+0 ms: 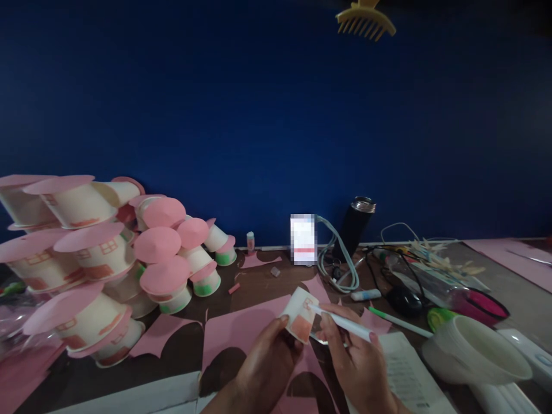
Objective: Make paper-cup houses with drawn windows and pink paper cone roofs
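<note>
My left hand (pixel 272 352) is closed around a small white paper cup (pixel 298 313), tilted on its side. An orange-red patch and a small window outline are drawn on the cup's wall. A white marker (pixel 347 326) with a reddish end is pinched in my right hand (pixel 357 359). Its tip points at the drawn window and seems to touch the cup there. Beneath both hands lies pink paper (pixel 228 330) with round pieces cut out of it.
Stacked paper cups with pink cone tops (pixel 92 247) fill the left side. Behind my hands stand a lit phone (pixel 303 240) and a black bottle (pixel 356 227). To the right are a green-tipped marker (pixel 401 322), a black mouse (pixel 404 301) and a large white bowl (pixel 474 351).
</note>
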Available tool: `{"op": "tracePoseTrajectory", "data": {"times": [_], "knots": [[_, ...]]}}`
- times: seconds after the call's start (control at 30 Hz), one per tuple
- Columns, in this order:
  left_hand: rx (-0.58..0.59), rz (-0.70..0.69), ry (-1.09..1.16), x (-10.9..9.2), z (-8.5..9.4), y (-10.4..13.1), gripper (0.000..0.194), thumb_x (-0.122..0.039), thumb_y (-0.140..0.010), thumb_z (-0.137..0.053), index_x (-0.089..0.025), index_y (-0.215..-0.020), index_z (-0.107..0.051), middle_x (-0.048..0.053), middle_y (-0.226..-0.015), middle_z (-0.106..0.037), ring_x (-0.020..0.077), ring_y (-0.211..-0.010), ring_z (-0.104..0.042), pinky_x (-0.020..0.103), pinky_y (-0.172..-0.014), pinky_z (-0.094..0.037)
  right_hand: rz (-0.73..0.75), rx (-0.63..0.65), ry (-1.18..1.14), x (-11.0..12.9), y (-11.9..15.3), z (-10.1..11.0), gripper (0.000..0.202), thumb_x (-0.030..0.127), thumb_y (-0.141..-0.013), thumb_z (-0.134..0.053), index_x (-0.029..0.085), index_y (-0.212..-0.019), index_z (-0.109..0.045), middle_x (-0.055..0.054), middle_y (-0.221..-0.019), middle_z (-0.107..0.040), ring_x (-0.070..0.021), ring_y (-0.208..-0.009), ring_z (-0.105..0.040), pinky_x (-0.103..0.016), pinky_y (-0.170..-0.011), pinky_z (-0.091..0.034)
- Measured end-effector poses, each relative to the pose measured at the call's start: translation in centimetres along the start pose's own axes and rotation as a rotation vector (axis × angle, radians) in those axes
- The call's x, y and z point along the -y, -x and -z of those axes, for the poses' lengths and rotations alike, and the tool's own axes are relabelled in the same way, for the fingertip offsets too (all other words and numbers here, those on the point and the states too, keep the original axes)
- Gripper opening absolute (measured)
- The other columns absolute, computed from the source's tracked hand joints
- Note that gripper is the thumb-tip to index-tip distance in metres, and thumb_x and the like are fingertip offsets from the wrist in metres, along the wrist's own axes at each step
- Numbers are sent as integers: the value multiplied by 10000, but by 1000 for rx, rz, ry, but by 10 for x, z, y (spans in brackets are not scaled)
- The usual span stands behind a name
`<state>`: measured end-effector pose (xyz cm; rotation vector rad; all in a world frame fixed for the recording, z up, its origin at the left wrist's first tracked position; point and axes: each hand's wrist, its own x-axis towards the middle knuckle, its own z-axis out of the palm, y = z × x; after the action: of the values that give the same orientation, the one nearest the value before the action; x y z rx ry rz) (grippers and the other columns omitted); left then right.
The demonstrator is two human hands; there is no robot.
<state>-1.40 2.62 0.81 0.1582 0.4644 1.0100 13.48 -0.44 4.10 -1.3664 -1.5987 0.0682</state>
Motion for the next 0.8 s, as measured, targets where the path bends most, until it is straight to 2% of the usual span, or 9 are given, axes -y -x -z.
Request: {"op": "tracePoseTrajectory", "data": {"times": [0.53,0.8], "knots": [[7,11,20,-1,2,-1,113,-155,-845,-588,-94,-905,-663,101,-967,-709,143,-787,-641,245,-673,-486,-4,15,4,-1,-1,0,172,288,-930,-486,208,-1014,-612,-52,-910,-724,-175,-715,-723,-240,-597,-569],[-34,10,33,-1,1,-1,94,-149,-840,-594,-91,-894,-645,93,-942,-700,139,-767,-632,249,-669,-486,-27,31,-8,-4,3,0,175,298,-927,-493,212,-1022,-612,-52,-909,-722,-175,-716,-726,-224,-550,-557]]}}
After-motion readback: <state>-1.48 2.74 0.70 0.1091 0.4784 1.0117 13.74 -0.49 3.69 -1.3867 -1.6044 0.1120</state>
